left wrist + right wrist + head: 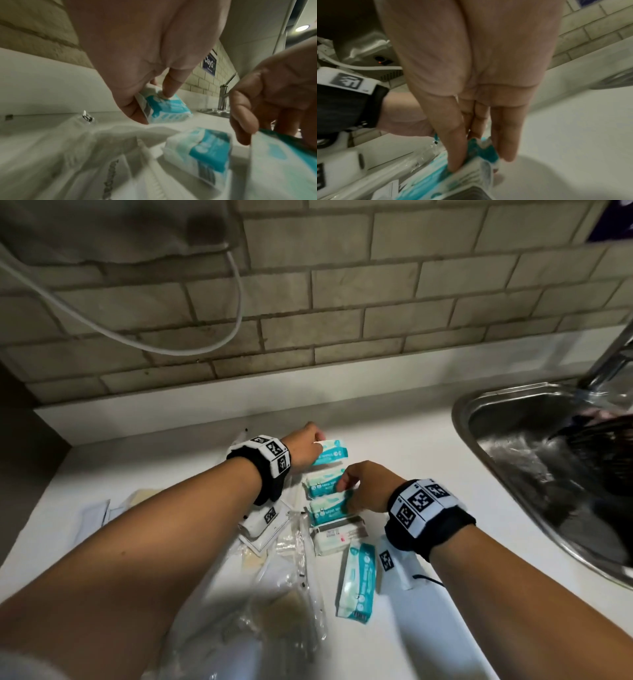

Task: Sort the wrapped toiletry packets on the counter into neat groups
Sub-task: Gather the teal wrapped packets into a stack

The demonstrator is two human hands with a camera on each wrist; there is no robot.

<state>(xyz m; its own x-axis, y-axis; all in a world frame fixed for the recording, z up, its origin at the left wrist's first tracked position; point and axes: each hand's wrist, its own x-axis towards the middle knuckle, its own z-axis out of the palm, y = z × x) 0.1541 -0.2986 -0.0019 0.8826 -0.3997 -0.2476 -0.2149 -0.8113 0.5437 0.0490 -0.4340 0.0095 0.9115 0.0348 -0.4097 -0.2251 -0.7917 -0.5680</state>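
Note:
A row of small teal-and-white packets runs down the white counter (428, 460). My left hand (317, 441) pinches the farthest teal packet (330, 453) at its left end; the left wrist view shows my left hand (154, 106) with thumb and forefinger on this packet (171, 108). My right hand (346, 486) pinches the right end of a teal packet (322, 486) in the middle of the row, just above another teal packet (327, 510). In the right wrist view my right hand (481, 159) has that packet (488, 151) between thumb and fingers. A white-green packet (337, 537) and a long teal packet (358, 582) lie nearer.
Clear plastic wrappers (294, 570) and white coded tags (263, 520) lie left of the row, and one tag (394, 563) sits under my right wrist. A steel sink (486, 412) with a faucet (613, 361) is at the right. A tiled wall (342, 289) backs the counter.

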